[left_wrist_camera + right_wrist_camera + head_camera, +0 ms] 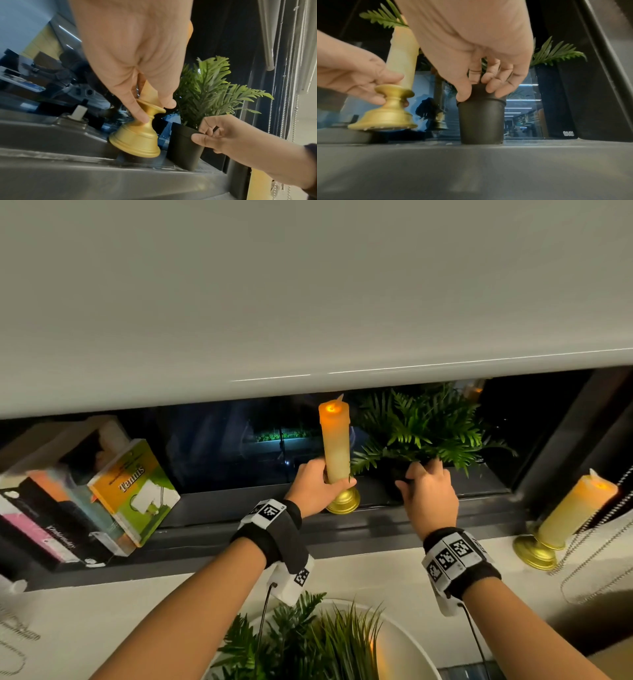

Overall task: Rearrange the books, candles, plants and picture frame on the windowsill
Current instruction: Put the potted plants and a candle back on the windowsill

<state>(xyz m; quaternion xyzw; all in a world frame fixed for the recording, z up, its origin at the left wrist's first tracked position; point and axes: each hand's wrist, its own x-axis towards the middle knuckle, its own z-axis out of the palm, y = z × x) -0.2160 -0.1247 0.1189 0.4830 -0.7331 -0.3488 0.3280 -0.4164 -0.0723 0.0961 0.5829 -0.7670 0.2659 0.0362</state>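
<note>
A tall cream candle (pixel 336 440) with a lit tip stands in a gold holder (pixel 344 500) on the dark sill (pixel 239 529). My left hand (pixel 317 486) grips the candle just above the holder (pixel 137 136); the holder's base (pixel 385 119) looks tilted, one edge off the ledge. Right of it a fern (pixel 424 426) grows in a black pot (pixel 482 119) standing on the sill. My right hand (pixel 428 494) holds the pot's rim, thumb in front and fingers (pixel 494 82) over the rim. A leaning row of books (pixel 85 501) fills the sill's left end.
A second candle in a gold holder (pixel 568 518) stands at the right on the white ledge (pixel 137 611), beside bead cords (pixel 589 559). A lowered blind (pixel 308 302) hangs close above the sill. Another green plant (pixel 301 642) over a white round rim sits below my wrists.
</note>
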